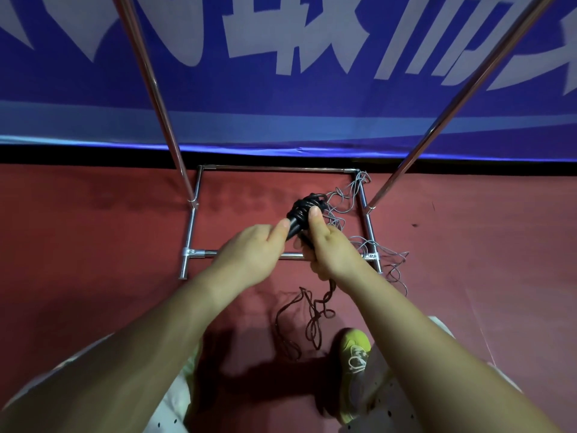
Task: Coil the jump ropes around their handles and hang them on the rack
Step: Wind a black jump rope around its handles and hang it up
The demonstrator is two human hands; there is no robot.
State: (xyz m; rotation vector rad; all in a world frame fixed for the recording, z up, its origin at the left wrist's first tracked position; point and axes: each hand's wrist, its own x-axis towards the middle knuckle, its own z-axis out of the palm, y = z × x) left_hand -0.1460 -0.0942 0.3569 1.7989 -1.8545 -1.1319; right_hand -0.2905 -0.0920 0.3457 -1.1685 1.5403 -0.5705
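A black jump rope [304,210] is wound in a tight bundle round its dark handles, held up over the rack's base. My right hand [327,245] grips the handles from below, thumb pressed against the coil. My left hand [249,251] pinches the handle end beside the coil with thumb and finger. The rope's loose tail [309,317] hangs from my right hand and lies in loops on the floor. A grey jump rope [352,220] lies tangled over the right side of the metal rack base [190,226].
Two slanted chrome rack poles [156,98] [443,114] rise left and right from the base. A blue banner with white lettering [281,73] hangs behind. The floor [93,245] is red. My yellow-green shoe [354,354] stands near the rope's tail.
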